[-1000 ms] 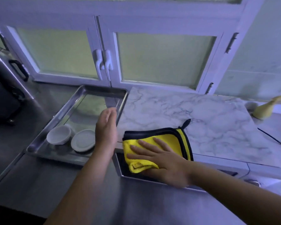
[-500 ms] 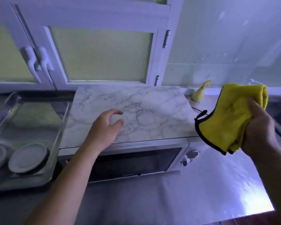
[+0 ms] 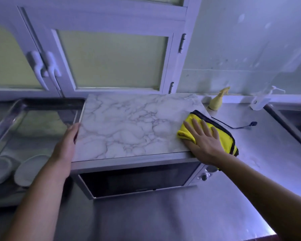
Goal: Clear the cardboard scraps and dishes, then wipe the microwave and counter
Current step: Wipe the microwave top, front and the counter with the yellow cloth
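Observation:
The microwave stands on the steel counter, its top covered in a marble pattern. My right hand presses a yellow cloth with black trim flat onto the top's right front corner, fingers spread. My left hand rests against the microwave's left edge, fingers straight, holding nothing. Two white dishes lie in a metal tray to the left of the microwave.
White cabinet doors with frosted panes rise behind the microwave. A yellow spray bottle and a clear pump bottle stand at the back right. A black cable lies on the counter, and a sink edge shows far right.
My right hand brought the cloth down from the air onto the microwave top's right corner. My left hand slid from the top to the left edge.

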The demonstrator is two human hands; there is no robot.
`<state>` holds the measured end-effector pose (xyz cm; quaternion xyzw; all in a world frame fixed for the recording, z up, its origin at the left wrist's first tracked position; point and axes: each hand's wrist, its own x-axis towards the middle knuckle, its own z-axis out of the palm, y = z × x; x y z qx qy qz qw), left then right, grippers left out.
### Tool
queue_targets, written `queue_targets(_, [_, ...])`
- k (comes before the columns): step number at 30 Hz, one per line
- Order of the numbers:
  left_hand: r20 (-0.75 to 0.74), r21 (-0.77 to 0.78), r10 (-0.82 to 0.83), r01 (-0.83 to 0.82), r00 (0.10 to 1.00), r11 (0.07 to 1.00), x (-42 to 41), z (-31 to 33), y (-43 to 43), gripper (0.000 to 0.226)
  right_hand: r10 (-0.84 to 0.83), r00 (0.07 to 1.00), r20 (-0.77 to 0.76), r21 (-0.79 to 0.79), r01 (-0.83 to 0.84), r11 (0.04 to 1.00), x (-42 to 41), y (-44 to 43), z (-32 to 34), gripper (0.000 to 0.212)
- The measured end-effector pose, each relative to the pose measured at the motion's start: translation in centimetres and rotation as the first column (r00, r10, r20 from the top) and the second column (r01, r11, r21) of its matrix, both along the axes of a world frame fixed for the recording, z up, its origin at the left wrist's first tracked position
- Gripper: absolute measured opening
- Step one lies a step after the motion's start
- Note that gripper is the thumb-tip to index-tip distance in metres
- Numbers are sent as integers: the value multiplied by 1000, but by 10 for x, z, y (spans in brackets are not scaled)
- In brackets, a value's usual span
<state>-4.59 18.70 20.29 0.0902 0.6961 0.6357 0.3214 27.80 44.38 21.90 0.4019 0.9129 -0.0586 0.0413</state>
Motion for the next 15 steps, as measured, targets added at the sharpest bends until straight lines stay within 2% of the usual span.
queue_targets(1, [97,23,23,-25,995,999,-1,0,0,59,59,998,13,10,-59,998,-15,-15,0,72])
queue_targets(2, [132,50,33,-40,991,998,1,2,0,58,132,991,14,11,-132,991,-34,-32,0,71])
queue_targets(6, [143,172,128,-152,981,973,10,6,2,38,390,921,-14,8,-390,921,-121,-103,-2,73])
queue_targets(7, [158,203,155,-186,975,961,12,7,3,41,436,900,-19,7,-436,900,-144,-120,-2,74])
queue_targets(8, [181,221,186,-225,966,949,13,7,3,46,472,882,-17,1,-472,882,-166,-136,-3,74])
queue_targets(11, [250,259,297,-359,922,897,12,9,1,32,575,818,1,-15,-575,818,-225,-176,0,77])
queue_targets(15, [418,328,338,-487,843,810,9,6,-15,31,674,738,32,-32,-674,738,-254,-183,8,68])
